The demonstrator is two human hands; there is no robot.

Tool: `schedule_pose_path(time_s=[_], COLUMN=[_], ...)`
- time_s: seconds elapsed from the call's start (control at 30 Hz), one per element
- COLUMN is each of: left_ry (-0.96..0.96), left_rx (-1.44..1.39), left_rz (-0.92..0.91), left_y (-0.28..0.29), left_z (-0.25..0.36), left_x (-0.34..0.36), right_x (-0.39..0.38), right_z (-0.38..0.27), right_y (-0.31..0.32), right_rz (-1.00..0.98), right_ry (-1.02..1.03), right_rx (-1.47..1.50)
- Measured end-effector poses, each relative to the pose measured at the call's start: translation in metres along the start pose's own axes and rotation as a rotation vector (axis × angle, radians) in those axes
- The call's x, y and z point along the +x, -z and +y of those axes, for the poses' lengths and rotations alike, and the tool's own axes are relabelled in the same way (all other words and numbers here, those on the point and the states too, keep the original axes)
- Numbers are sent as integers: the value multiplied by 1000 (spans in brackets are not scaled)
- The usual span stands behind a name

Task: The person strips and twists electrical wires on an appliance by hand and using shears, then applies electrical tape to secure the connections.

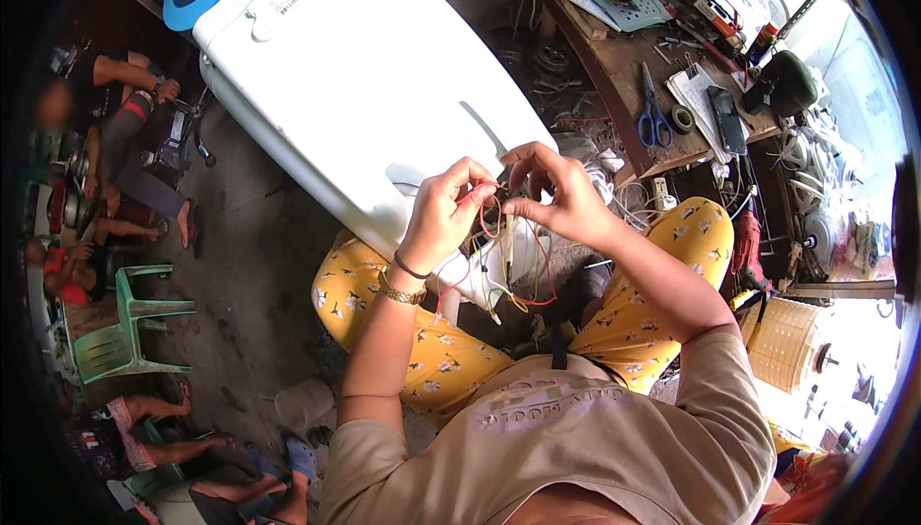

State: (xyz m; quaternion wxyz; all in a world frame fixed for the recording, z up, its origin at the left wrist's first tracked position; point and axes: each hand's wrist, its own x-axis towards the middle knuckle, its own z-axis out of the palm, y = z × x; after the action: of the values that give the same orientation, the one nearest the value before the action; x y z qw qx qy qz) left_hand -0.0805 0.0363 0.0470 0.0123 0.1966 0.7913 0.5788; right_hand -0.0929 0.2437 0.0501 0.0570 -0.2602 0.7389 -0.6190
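Between my hands hangs a tangle of thin wires (490, 227), red, yellow, white and dark, some with loose ends drooping below. My left hand (446, 213) is closed, pinching a red wire between thumb and fingertips. Close beside it, my right hand (564, 201) has its fingers curled in at the same wires; its fingertips seem to pinch a wire, though the exact grip is partly hidden. Just beyond both hands lies the large white body of an appliance (355, 74), tilted away to the upper left, with a blue rim at its far end. It looks like a washing machine.
At the upper right, a wooden workbench (614, 74) carries blue-handled scissors (653, 117), a tape roll (681, 119), a phone (727, 120) and tools. A red power tool (749, 247) stands by my right knee. Left are green plastic chairs (129, 323) and several seated people.
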Motion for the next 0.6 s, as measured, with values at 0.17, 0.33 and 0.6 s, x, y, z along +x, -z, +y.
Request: schedule_pose_path(time_s=[0.17,0.33,0.6], left_ry=[104,97,-439], left_rx=[-246,-255,635], left_rz=[-57,-43,31], left_y=[-3,-7,-5], left_z=[-3,-5,9], left_x=[-1,-2,5], right_x=[3,3,-6], right_z=[2,4,30], right_y=[7,4,-5], right_rz=[91,88,-185], right_ry=[573,552,-853], right_rx=[-639,-645,1385])
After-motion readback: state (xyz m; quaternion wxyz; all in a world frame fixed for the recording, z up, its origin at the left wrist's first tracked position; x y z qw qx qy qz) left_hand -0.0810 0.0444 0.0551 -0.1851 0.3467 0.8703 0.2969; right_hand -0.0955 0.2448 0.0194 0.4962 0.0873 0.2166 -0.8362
